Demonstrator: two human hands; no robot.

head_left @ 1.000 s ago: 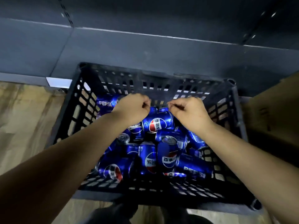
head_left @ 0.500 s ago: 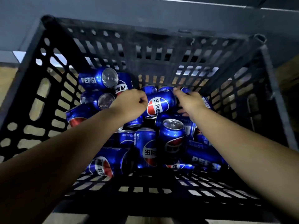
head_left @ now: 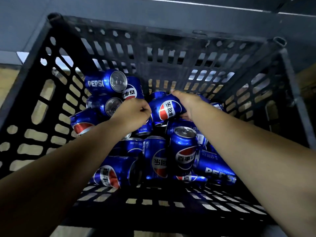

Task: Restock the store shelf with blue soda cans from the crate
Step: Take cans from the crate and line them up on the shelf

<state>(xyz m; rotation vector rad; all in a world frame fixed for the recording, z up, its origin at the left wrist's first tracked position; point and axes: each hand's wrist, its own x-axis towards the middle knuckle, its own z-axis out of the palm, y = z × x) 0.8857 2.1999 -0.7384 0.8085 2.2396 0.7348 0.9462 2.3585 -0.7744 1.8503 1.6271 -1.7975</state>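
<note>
Right hand (head_left: 189, 104) in crate (head_left: 164, 48), fingers wrapped over lying can (head_left: 166, 108) atop pile. Left hand (head_left: 132, 112) just beside can, fingers curled in fist; whether gripping anything, cannot tell. Other cans (head_left: 185, 151) heaped on crate bottom.

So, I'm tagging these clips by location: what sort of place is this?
Most likely a shop aisle or its stockroom. A black plastic crate holds a heap of blue soda cans, it sits on a wood-look floor, and the dark panel behind looks like a shelf unit's base.
</note>
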